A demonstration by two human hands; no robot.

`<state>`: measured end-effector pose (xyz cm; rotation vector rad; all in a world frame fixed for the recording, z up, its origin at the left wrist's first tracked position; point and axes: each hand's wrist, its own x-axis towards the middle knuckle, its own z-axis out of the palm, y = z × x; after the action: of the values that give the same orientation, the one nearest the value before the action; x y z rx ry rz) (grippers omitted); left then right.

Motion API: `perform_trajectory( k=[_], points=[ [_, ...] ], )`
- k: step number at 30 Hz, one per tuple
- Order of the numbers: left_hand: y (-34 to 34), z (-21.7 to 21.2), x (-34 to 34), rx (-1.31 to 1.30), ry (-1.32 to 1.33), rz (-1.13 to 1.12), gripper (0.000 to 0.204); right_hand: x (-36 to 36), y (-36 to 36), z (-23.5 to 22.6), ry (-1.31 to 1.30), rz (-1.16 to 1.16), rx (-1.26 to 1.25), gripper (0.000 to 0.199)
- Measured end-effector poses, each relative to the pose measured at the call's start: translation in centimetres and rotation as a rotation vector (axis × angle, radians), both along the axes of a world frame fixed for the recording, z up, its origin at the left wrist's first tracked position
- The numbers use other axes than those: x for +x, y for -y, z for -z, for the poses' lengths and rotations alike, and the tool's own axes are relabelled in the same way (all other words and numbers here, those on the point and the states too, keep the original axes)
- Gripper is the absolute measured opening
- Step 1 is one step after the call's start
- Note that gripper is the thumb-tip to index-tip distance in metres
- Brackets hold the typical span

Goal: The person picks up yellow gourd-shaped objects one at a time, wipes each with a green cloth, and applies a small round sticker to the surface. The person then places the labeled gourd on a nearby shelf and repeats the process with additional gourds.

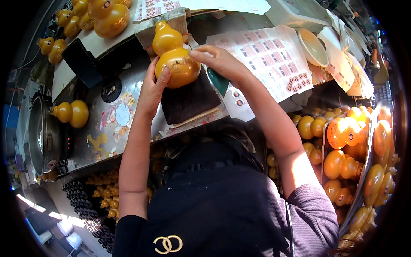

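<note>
A glossy amber gourd-shaped bottle (pixel 176 60) rests over a dark cloth pad (pixel 188 103) at the table's edge, its neck pointing away from me against a folded grey cloth (pixel 187 20). My left hand (pixel 155 85) cups the wide lower bulb from the left, thumb laid on its front. At the bulb's upper right, my right hand (pixel 222 64) touches the bottle with its fingertips. Under that palm is a flat dark green piece, like a scraper (pixel 218 81), apparently held by the curled fingers. Goldish marks show on the lower bulb.
Printed sticker sheets (pixel 274 64) lie at the right, beside a cream bowl (pixel 313 47). A black phone-like slab (pixel 82 63) stands left. Another gourd bottle (pixel 70 113) sits near a round metal pan (pixel 43 135). More gourds (pixel 109 19) stand back left; crates of gourds (pixel 342 165) are at right.
</note>
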<state>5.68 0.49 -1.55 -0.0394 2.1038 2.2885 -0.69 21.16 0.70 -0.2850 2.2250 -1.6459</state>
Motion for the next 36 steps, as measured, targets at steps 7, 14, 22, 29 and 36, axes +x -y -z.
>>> perform_trajectory(
  k=[7, 14, 22, 29, 36],
  points=[
    [0.3, 0.9, -0.1, 0.109, 0.015, 0.034, 0.071, -0.8, 0.5, 0.3, 0.170, -0.177, -0.178, 0.061],
    [0.3, 1.0, -0.1, 0.169, 0.011, 0.016, 0.066, -0.5, 0.8, 0.8, 0.207, -0.086, -0.194, 0.070],
    [-1.2, -1.3, -0.1, -0.020, -0.005, -0.048, 0.072, -1.6, 1.2, 1.5, -0.122, -0.149, 0.167, 0.079],
    [0.5, 1.3, -0.7, 0.159, 0.034, -0.071, 0.071, -1.3, 1.2, 0.6, 0.205, -0.122, -0.226, 0.064],
    [-0.3, 0.6, -0.6, 0.072, 0.028, -0.071, 0.060, -0.2, 1.1, 1.4, 0.305, 0.007, -0.283, 0.064]
  ],
)
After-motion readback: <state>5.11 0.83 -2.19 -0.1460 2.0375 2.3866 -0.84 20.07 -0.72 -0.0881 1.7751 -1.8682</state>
